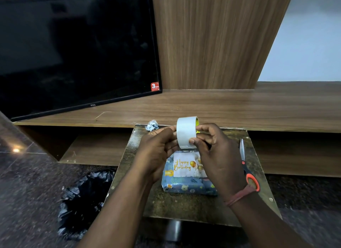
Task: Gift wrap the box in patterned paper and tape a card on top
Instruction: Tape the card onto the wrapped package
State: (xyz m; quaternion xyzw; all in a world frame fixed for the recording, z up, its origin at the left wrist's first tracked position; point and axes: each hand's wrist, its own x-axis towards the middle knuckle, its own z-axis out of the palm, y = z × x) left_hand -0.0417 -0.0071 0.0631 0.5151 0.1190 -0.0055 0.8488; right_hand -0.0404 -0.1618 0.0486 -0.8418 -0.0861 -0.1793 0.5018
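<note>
A box wrapped in blue animal-patterned paper (186, 186) lies on a small dark table (177, 205). A white "Happy Birthday" card (184, 164) rests on top of the box. Above the box I hold a roll of clear tape (185, 131) upright with both hands. My right hand (219, 157) grips the roll, thumb on its outer face and fingers through its core. My left hand (158, 149) touches the roll's left side with its fingertips; how they hold it is hidden.
Scissors with orange and black handles (248, 170) lie along the table's right edge. A crumpled scrap of paper (152, 125) sits at the far left corner. A black plastic bag (83, 201) lies on the floor to the left. A TV (73, 50) stands on the wooden shelf behind.
</note>
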